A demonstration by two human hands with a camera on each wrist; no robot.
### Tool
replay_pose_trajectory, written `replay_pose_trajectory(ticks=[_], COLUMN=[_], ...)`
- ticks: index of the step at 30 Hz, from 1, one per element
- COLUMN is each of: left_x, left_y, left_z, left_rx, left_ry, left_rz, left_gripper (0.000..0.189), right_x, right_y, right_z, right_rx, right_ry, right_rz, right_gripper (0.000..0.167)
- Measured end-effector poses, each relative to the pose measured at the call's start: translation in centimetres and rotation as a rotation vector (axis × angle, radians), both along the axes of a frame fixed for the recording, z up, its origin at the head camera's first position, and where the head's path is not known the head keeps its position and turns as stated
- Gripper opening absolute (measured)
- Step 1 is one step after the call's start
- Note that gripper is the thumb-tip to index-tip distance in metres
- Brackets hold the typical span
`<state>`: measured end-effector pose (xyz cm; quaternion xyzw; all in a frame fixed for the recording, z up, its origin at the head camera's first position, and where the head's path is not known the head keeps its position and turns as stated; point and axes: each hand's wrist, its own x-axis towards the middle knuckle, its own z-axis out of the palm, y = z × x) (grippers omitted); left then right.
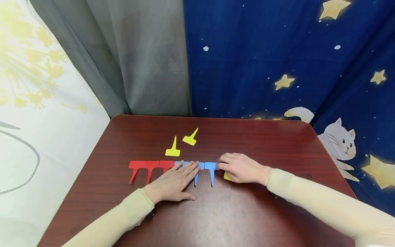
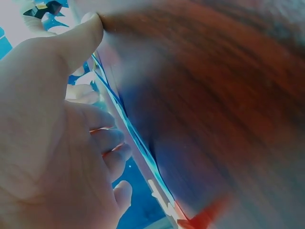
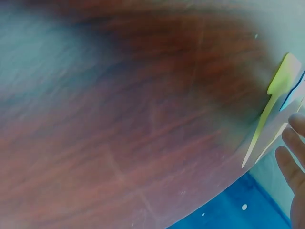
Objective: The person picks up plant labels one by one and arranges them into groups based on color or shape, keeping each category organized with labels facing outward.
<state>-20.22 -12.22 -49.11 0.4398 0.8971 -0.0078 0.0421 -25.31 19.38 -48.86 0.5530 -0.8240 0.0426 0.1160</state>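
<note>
In the head view, T-shaped plant labels lie edge to edge in a row, stems toward me. Red plant labels (image 1: 137, 164) form its left part and blue plant labels (image 1: 211, 166) its right part. My left hand (image 1: 176, 180) lies flat across the middle of the row, fingers spread, hiding some labels. At the right end my right hand (image 1: 242, 167), fingers curled, holds the edge of the last blue label; its thumb contact is hidden. Partly beneath that hand is a yellow plant label (image 3: 285, 78), its stem pointing away from me.
Two more yellow plant labels, one upright (image 1: 173, 149) and one tilted (image 1: 190, 139), lie behind the row. The dark red-brown table (image 1: 262, 137) ends at a grey curtain (image 1: 154, 61) and a blue star-patterned curtain (image 1: 240, 68). A white patterned drape (image 1: 46, 137) hangs at left.
</note>
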Motion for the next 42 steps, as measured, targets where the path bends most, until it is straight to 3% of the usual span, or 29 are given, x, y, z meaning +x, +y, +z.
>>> replay_pose_trajectory(ticks=[9, 15, 30, 37, 42], left_x=[-0.1, 0.0, 0.0, -0.2, -0.3], left_y=[0.0, -0.2, 0.0, 0.2, 0.1], left_z=[-0.2, -0.3, -0.2, -0.3, -0.2], left_rx=[0.035, 0.027, 0.023, 0.035, 0.038], left_ry=[-0.012, -0.017, -0.001, -0.007, -0.019], left_rz=[-0.016, -0.009, 0.012, 0.006, 0.007], left_gripper=[0.096, 0.096, 0.096, 0.095, 0.095], right_x=[0.6, 1.2, 1.7, 2.1, 2.4], right_y=[3.0, 4.8, 6.3, 6.9, 7.3], right_z=[0.1, -1.0, -1.1, -1.2, -1.1], right_rx=[0.132, 0.193, 0.135, 0.131, 0.072], right_ry=[-0.063, -0.005, 0.056, 0.067, 0.062], right_rz=[-0.084, -0.064, -0.026, -0.051, -0.064], right_gripper=[0.048, 0.050, 0.048, 0.048, 0.045])
